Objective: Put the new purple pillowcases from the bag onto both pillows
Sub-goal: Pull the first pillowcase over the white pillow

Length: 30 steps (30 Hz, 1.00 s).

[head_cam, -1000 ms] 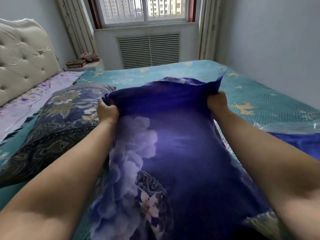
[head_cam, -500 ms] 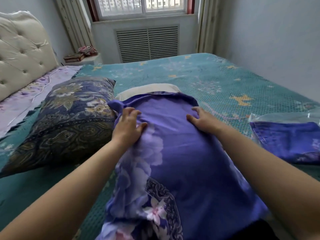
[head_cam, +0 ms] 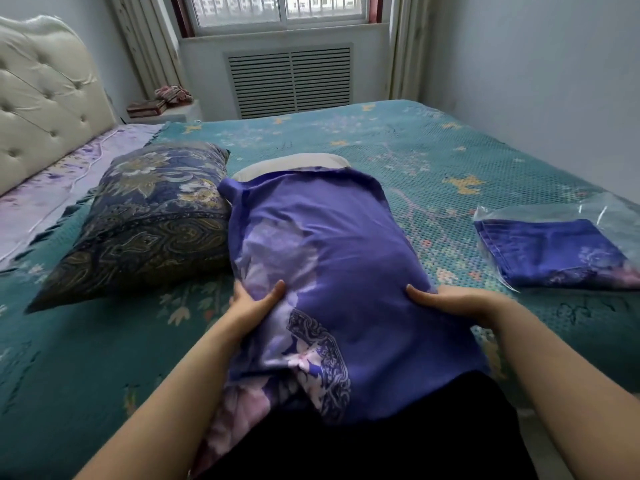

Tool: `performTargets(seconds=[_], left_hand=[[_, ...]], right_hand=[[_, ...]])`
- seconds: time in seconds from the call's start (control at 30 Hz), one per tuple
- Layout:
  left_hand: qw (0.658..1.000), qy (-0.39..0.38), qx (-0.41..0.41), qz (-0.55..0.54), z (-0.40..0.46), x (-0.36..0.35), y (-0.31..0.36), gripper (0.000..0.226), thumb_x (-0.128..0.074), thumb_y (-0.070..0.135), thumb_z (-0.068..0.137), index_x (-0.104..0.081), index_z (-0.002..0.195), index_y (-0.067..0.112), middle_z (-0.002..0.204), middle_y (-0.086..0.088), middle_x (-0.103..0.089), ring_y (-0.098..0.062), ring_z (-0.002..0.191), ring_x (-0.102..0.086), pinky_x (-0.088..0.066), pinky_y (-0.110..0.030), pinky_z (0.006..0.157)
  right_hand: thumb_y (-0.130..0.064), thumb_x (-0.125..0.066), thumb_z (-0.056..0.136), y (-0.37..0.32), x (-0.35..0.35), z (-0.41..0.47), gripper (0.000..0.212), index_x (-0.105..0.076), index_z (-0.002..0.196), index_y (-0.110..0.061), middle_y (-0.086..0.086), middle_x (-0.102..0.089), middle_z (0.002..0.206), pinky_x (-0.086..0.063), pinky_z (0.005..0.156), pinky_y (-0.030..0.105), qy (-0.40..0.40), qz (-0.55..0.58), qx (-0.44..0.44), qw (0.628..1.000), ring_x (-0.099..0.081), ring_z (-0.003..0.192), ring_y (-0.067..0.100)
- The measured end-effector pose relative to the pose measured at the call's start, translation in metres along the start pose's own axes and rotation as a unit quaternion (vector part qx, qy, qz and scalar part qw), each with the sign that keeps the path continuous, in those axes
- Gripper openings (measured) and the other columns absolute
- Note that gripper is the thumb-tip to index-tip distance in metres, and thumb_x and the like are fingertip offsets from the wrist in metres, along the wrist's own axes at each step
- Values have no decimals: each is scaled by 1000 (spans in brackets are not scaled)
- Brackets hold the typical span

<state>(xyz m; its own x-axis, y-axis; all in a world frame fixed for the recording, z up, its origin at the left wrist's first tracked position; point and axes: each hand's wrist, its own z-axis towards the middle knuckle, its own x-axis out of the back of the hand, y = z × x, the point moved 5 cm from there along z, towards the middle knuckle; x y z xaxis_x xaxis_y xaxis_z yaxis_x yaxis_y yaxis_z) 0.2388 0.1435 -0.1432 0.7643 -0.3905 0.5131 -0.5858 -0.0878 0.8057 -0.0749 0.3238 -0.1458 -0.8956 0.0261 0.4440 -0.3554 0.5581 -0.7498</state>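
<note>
My left hand (head_cam: 254, 301) grips the left edge of the pillow in the purple pillowcase (head_cam: 332, 268), thumb lying across the top of the fabric and the other fingers curled underneath, out of sight. My right hand (head_cam: 450, 301) clamps the opposite edge the same way, thumb pressed into the cloth on top, the rest of the fingers hidden below the pillow. The purple pillowcase, printed with pale flowers and a dark ornamental band, covers nearly the whole pillow; at its far end the opening is loose and a strip of the pillow's cream inner cover (head_cam: 294, 164) shows past the purple hem. The near end of the pillowcase hangs against my dark clothing. This pillow lies lengthwise on the teal bedspread (head_cam: 398, 143), pointing away from me. Just beside it on the left, touching its far corner, sits the second pillow (head_cam: 145, 216), in a dark navy paisley-and-flower case. To the right of the purple pillow, well apart from it, a clear plastic bag (head_cam: 599, 213) lies on the bedspread with a folded purple pillowcase (head_cam: 550, 251) inside. Beyond the navy pillow, further left, stands a tufted cream headboard (head_cam: 45, 98). Past the purple pillow's far end, beyond the bed, is a louvred radiator cover (head_cam: 291, 81).
</note>
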Motion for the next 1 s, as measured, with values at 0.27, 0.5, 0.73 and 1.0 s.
performTargets(seconds=[0.27,0.5,0.73,1.0], left_hand=[[899,-287,-21,-331,-62,15,15,70,-89,37,54,-65,112,7,99,-15,-71,-25,84,-70,-58,-34,74],[907,-242,-136,-317,-83,53,84,111,-95,23,28,-51,128,6,91,-11,-73,-18,76,-71,-56,-24,62],[970,-224,-38,-85,-64,65,22,93,-91,28,56,-46,136,20,113,-6,-68,-12,80,-68,-54,-24,55],[929,-65,-226,286,-70,23,43,43,-80,44,67,-59,98,24,101,-1,-55,-23,91,-61,-48,-30,79]], right_hand=[[-20,-97,33,-17,-7,-59,87,-63,111,-4,16,-69,109,-58,72,34,-68,340,145,927,-68,96,25],[-26,-85,43,-78,31,-115,21,-76,59,-16,0,-70,63,-53,56,18,60,382,239,891,-67,58,6],[-55,-76,64,-20,64,-96,70,-64,116,-11,5,-71,106,-51,83,31,91,-258,-52,960,-66,95,19],[-41,-83,66,-41,-5,-64,86,-36,137,-31,-1,-34,133,-31,109,30,116,-264,127,949,-40,123,16]])
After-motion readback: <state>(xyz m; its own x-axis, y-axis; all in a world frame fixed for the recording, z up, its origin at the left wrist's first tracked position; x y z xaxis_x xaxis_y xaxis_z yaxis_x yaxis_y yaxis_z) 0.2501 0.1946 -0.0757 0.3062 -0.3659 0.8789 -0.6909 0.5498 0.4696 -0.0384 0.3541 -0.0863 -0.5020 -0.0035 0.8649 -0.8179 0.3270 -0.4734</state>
